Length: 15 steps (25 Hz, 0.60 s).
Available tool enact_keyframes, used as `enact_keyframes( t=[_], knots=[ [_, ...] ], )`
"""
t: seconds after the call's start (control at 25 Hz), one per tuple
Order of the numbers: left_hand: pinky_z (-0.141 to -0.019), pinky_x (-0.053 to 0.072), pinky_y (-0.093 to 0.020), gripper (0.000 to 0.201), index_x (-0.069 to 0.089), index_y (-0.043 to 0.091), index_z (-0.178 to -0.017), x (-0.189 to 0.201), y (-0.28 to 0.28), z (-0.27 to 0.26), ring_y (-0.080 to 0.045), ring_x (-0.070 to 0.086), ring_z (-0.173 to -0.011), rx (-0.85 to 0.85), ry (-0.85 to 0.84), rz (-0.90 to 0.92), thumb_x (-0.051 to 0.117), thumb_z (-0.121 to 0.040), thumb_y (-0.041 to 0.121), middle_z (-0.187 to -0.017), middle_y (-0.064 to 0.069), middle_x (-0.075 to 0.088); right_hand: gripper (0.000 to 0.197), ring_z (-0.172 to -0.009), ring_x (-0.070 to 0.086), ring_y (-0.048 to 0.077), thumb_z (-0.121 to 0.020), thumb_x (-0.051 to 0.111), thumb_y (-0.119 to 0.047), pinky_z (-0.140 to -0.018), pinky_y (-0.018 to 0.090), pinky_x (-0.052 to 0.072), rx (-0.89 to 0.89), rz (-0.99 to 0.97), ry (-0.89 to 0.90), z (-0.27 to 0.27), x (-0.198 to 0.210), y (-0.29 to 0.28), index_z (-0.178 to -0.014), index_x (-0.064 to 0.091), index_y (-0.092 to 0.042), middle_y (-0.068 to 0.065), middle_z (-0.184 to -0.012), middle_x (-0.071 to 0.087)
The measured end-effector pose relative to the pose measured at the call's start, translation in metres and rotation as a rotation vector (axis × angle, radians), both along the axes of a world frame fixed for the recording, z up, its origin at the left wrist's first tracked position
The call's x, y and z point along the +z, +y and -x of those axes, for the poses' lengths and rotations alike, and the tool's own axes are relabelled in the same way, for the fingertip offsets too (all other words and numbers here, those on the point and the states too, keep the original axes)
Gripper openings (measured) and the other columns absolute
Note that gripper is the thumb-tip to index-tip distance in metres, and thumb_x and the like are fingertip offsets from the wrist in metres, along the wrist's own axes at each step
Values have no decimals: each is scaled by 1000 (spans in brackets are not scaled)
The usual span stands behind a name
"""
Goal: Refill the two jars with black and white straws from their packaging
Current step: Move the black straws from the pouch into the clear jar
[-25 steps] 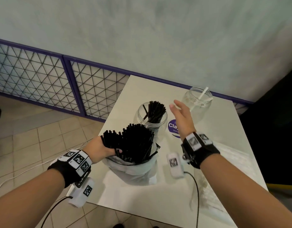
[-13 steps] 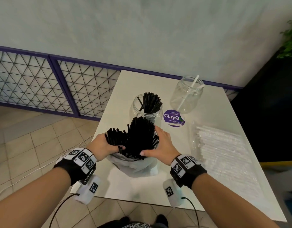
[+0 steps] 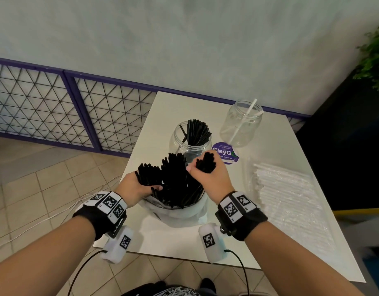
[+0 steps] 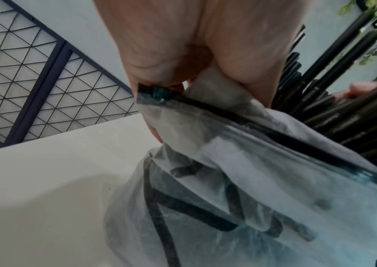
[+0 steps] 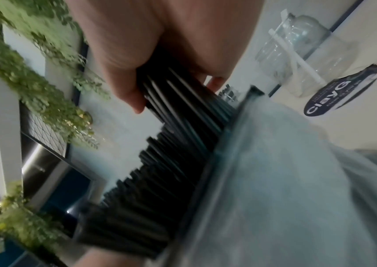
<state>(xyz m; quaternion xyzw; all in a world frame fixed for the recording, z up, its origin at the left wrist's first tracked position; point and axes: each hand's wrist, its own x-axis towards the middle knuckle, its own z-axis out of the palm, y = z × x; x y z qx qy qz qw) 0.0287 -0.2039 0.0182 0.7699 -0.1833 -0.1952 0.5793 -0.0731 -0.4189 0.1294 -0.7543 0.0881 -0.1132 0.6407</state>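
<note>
A translucent bag [image 3: 180, 214] [image 4: 251, 189] full of black straws [image 3: 173, 180] stands on the white table [image 3: 177, 242]. My left hand [image 3: 137, 186] grips the bag's left rim together with some straws. My right hand [image 3: 207, 174] [image 5: 137, 54] is curled round a bundle of black straws [image 3: 205, 163] [image 5: 183, 101], lifted partly out of the bag. Behind stands a clear jar [image 3: 192, 139] partly filled with black straws. Farther right a second clear jar [image 3: 242, 122] [image 5: 297, 48] holds one white straw [image 3: 244, 118].
A pack of white straws [image 3: 286, 199] lies flat on the table's right side. A purple round sticker [image 3: 225, 153] sits between the jars. A purple mesh fence [image 3: 56, 107] runs along the wall; tiled floor lies left. A plant [image 3: 374, 58] hangs at far right.
My right hand came back from near the jars, reached into the bag, closed round a bundle of black straws and raised it. The left hand kept its hold on the bag.
</note>
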Motion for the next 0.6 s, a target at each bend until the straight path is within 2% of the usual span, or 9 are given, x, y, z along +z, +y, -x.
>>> enact_keyframes(
  t=[0.12,0.28,0.4,0.48,0.6],
  knots=[
    [-90,52,-51,56,68,23,-94,-2,1,-2,-24,67,-94,0,-14,-18,83,-52,57,-93,-1,72,29,-78,60,11,-80,68,4,-81,22,50,-1,-108,-90,-1,18,-5,-92,50,-15,-1,-79,59],
    [-87,52,-53,49,68,23,-90,-2,-1,-2,-28,67,-92,6,-32,-29,82,-54,52,-90,-4,71,18,-76,59,2,-82,66,2,-75,15,47,-9,-39,-103,2,23,-5,-92,55,-7,-7,-79,61],
    [-87,52,-53,46,68,23,-90,-1,-1,-1,-30,66,-93,13,-29,-32,82,-55,50,-90,-6,71,18,-75,59,1,-82,67,0,-74,13,46,-88,-49,-110,9,13,-3,-92,55,-10,-7,-80,62],
    [-89,52,-53,51,68,22,-93,-3,1,0,-27,67,-94,9,-27,-32,83,-56,54,-92,-4,72,20,-74,60,4,-82,66,1,-73,13,47,-140,-79,-132,14,5,-3,-91,54,-11,-2,-81,63],
    [-91,51,-51,58,68,24,-100,-8,5,1,-23,67,-98,10,-38,-31,82,-57,61,-97,1,72,25,-79,62,7,-81,69,-1,-78,18,49,-119,-86,-81,22,-13,-1,-93,54,-18,0,-84,64]
  ],
)
